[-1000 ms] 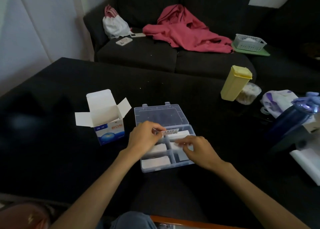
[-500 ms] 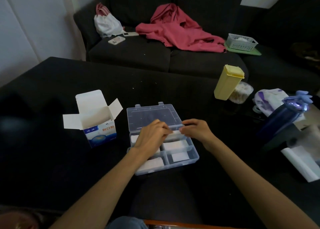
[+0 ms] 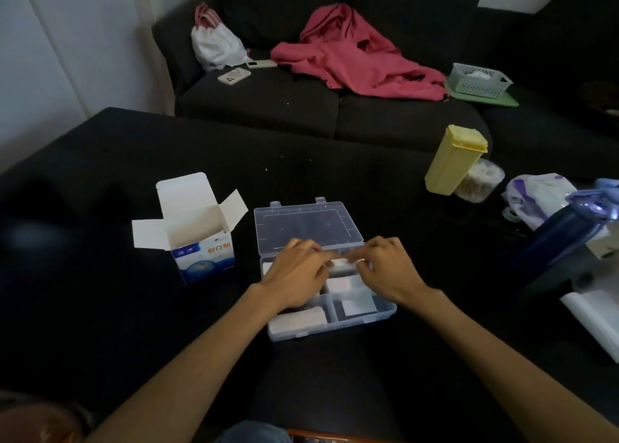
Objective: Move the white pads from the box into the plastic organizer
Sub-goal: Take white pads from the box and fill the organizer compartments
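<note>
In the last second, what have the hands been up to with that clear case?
Both hands moved to the far row of the organizer. The right hand left the near right compartments and joined the left hand on a pad, pinched between them. The box stays open beside it, and the pads in the near compartments have not moved.

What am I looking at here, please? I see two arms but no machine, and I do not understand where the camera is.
There is no machine: a person wears the camera on the head, looking down at their own hands. The left hand and the right hand together hold white pads over the far part of the clear plastic organizer, whose lid lies open. More pads already lie in its compartments. Left of it, on the black table, stands the opened box. A yellow container stands farther right.
</note>
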Available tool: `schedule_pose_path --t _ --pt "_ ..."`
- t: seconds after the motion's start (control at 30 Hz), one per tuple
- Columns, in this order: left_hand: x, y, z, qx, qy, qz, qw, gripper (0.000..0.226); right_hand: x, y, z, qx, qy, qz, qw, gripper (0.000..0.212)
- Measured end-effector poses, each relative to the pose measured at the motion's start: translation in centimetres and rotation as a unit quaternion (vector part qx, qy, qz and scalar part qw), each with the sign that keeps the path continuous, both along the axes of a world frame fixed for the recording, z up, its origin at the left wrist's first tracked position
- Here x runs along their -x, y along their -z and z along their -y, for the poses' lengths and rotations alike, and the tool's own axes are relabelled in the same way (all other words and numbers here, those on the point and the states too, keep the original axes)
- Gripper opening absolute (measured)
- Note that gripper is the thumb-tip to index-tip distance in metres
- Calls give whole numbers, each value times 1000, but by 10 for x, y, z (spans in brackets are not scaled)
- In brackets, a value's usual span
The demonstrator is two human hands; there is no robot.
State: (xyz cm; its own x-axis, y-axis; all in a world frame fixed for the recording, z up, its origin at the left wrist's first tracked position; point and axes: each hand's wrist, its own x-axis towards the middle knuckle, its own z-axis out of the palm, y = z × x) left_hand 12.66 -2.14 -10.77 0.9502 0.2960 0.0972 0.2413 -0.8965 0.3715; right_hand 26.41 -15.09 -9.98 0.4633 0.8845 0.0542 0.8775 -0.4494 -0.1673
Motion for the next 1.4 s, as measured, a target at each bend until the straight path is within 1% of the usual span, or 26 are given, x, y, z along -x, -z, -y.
schedule_pose_path --t 0.07,0.13,0.27,0.33,0.37,0.43,0.47,0.5,0.57,0.6,0.67,0.73,0.8,0.9,0.93,1.0,1.1,1.2,1.27,1.4 --pt "6 -3 -3 39 -29 10 999 39 2 0 2 -26 5 -27 999 28" --pt "12 -12 -6 52 -45 22 997 42 1 -6 2 -72 24 -58 995 24" --pt "55 -50 -26 16 -101 98 990 36 11 -36 -18 -139 36 -104 984 22" --pt "84 -69 -40 -8 -171 151 974 31 26 -54 -38 -178 8 -109 978 22" --pt "99 -77 -49 -21 -222 173 959 29 37 -64 -49 -195 -16 -115 974 23" --pt "125 -82 -72 -44 -328 188 925 27 63 -81 -73 -201 -74 -133 968 24" --pt "138 -80 -85 -53 -362 173 915 26 79 -88 -89 -189 -105 -135 967 25" --pt "149 -76 -95 -57 -371 140 916 25 93 -92 -103 -173 -130 -134 967 26" --pt "162 -66 -104 -35 -355 75 931 21 115 -94 -130 -135 -163 -125 969 27" --pt "166 -61 -104 -7 -350 61 935 20 123 -92 -141 -112 -174 -120 971 27" --pt "171 -52 -100 44 -358 90 928 18 133 -85 -156 -62 -182 -102 976 28" --pt "172 -48 -98 75 -384 113 913 17 137 -78 -161 -32 -176 -86 980 27" --pt "169 -47 -101 106 -410 100 900 26 138 -72 -158 -29 -165 -78 983 24" --pt "160 -51 -107 195 -414 54 888 48 140 -70 -144 -23 -150 -89 984 23" --pt "157 -52 -107 222 -404 38 887 51 140 -70 -139 -20 -148 -93 984 23" --pt "154 -54 -105 242 -377 28 894 45 140 -70 -130 -9 -145 -95 985 23" --pt "154 -52 -96 220 -363 63 903 35 137 -68 -124 22 -136 -70 988 27" --pt "154 -51 -89 174 -375 85 907 35 138 -64 -129 53 -134 -51 988 29" --pt "154 -52 -86 169 -374 86 908 35 141 -62 -138 93 -147 -43 984 32" --pt "159 -54 -86 178 -374 82 907 34 148 -60 -151 180 -182 -83 963 46"
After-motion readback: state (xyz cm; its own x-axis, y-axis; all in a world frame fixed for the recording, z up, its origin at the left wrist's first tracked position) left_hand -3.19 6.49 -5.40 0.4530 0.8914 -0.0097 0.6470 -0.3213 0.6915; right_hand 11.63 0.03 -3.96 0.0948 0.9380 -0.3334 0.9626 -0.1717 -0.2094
